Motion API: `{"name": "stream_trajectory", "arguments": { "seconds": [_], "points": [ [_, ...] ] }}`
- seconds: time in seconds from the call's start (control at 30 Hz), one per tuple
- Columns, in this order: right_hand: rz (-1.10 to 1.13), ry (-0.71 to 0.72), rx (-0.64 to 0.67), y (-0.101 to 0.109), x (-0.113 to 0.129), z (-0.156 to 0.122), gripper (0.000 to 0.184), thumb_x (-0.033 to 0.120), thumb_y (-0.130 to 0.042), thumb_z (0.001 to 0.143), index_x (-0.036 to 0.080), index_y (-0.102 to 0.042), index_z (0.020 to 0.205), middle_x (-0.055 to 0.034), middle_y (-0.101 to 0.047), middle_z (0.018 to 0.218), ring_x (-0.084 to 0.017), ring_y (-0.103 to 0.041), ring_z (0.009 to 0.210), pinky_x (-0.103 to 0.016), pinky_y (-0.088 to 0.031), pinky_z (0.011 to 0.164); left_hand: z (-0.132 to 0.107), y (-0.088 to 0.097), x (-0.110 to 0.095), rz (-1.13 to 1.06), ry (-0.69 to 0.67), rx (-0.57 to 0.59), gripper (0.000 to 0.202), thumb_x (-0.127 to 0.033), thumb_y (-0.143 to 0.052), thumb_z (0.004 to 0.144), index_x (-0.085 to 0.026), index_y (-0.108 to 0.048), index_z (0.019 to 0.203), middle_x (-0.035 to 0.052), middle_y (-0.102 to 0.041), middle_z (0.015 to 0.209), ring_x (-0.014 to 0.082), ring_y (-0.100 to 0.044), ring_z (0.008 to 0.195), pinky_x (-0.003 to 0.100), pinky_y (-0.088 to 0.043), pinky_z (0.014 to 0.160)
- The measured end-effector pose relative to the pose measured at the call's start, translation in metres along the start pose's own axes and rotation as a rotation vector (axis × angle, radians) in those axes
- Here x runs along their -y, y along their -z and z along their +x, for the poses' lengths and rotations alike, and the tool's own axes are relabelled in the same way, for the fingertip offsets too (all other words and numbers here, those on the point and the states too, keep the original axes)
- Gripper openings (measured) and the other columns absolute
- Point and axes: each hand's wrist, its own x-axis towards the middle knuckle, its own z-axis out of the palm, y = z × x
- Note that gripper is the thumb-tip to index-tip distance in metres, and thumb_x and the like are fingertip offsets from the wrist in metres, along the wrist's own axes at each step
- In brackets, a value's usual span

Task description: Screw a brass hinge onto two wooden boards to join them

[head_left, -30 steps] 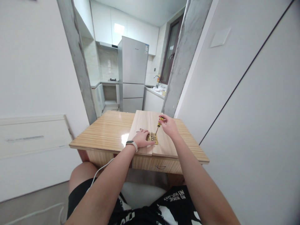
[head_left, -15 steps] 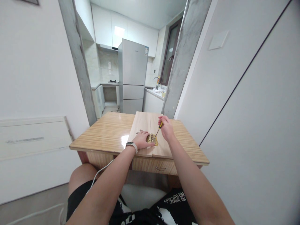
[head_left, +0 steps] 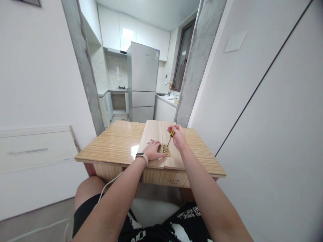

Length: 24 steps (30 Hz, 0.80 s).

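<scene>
Two pale wooden boards lie side by side on the table, the left board [head_left: 152,129] and the right board [head_left: 174,163]. A brass hinge [head_left: 167,151] spans the seam between them. My left hand [head_left: 152,150] lies flat with its fingers apart, pressing on the left board and the hinge's edge, hiding part of its left leaf. My right hand [head_left: 178,136] is closed round the yellow and black handle of a screwdriver [head_left: 172,133]. The screwdriver's shaft slants down to the hinge's right leaf. Small dark metal pieces, perhaps screws [head_left: 151,140], lie just beyond my left fingers.
The wood-grain table [head_left: 113,141] has a drawer with a metal handle [head_left: 173,181] at its front. A white cable [head_left: 108,183] runs beside my left forearm. White walls stand on both sides. Beyond the table are a fridge [head_left: 143,67] and a sink counter [head_left: 166,97].
My right hand has shifted slightly left with the screwdriver, and its fingers have changed position on the handle. My left hand stays in place on the hinge.
</scene>
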Motion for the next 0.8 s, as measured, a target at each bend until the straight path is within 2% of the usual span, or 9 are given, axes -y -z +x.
{"name": "stream_trajectory", "arguments": {
  "seconds": [0.1, 0.23, 0.3, 0.5, 0.63, 0.8],
  "points": [
    [-0.010, 0.013, -0.011, 0.0001, 0.0001, -0.0017, 0.034, 0.048, -0.082, 0.077, 0.025, -0.058, 0.084, 0.0023, -0.067, 0.078, -0.012, -0.057, 0.065, -0.026, -0.047, 0.065, -0.0004, 0.0006, -0.0005, 0.006, -0.004, 0.002, 0.088, -0.088, -0.057, 0.075, -0.021, -0.063, 0.132, 0.0139, -0.061, 0.140, 0.0366, -0.052, 0.129, 0.049, -0.040, 0.113],
    [0.060, -0.028, 0.045, 0.0021, -0.0001, -0.0004, 0.031, 0.054, -0.064, 0.089, 0.023, -0.065, 0.086, -0.0001, -0.064, 0.073, -0.013, -0.054, 0.062, -0.028, -0.045, 0.062, -0.0006, 0.0012, -0.0009, 0.006, -0.006, -0.002, 0.089, -0.088, -0.057, 0.075, -0.021, -0.062, 0.133, 0.0142, -0.060, 0.140, 0.0369, -0.052, 0.130, 0.050, -0.040, 0.113],
    [0.099, -0.057, 0.046, 0.0033, -0.0009, 0.0010, 0.032, 0.053, -0.061, 0.090, 0.022, -0.068, 0.083, -0.0016, -0.064, 0.072, -0.013, -0.055, 0.063, -0.029, -0.045, 0.062, -0.0006, 0.0011, -0.0008, 0.004, -0.006, 0.000, 0.088, -0.088, -0.057, 0.075, -0.021, -0.062, 0.132, 0.0142, -0.060, 0.140, 0.0368, -0.052, 0.130, 0.049, -0.040, 0.112],
    [0.112, -0.028, -0.019, 0.0039, -0.0018, 0.0011, 0.025, 0.045, -0.068, 0.086, 0.022, -0.064, 0.076, -0.0023, -0.068, 0.079, -0.016, -0.061, 0.072, -0.030, -0.050, 0.069, 0.0000, -0.0001, 0.0000, 0.014, -0.006, 0.000, 0.089, -0.087, -0.058, 0.075, -0.020, -0.063, 0.132, 0.0149, -0.060, 0.141, 0.0371, -0.052, 0.130, 0.050, -0.040, 0.113],
    [0.130, -0.050, -0.026, 0.0017, -0.0003, -0.0017, 0.024, 0.042, -0.075, 0.082, 0.023, -0.062, 0.079, -0.0031, -0.072, 0.083, -0.017, -0.065, 0.079, -0.032, -0.051, 0.076, -0.0002, 0.0005, -0.0007, 0.014, -0.003, 0.004, 0.089, -0.087, -0.058, 0.075, -0.020, -0.062, 0.133, 0.0146, -0.059, 0.141, 0.0372, -0.051, 0.131, 0.050, -0.040, 0.113],
    [0.107, -0.027, -0.038, -0.0017, 0.0015, -0.0037, 0.024, 0.038, -0.078, 0.079, 0.025, -0.059, 0.084, 0.0015, -0.069, 0.075, -0.013, -0.058, 0.067, -0.027, -0.046, 0.067, -0.0007, 0.0022, -0.0027, 0.006, -0.009, 0.003, 0.089, -0.087, -0.057, 0.076, -0.019, -0.062, 0.133, 0.0145, -0.061, 0.140, 0.0367, -0.052, 0.130, 0.050, -0.041, 0.112]
  ]
}}
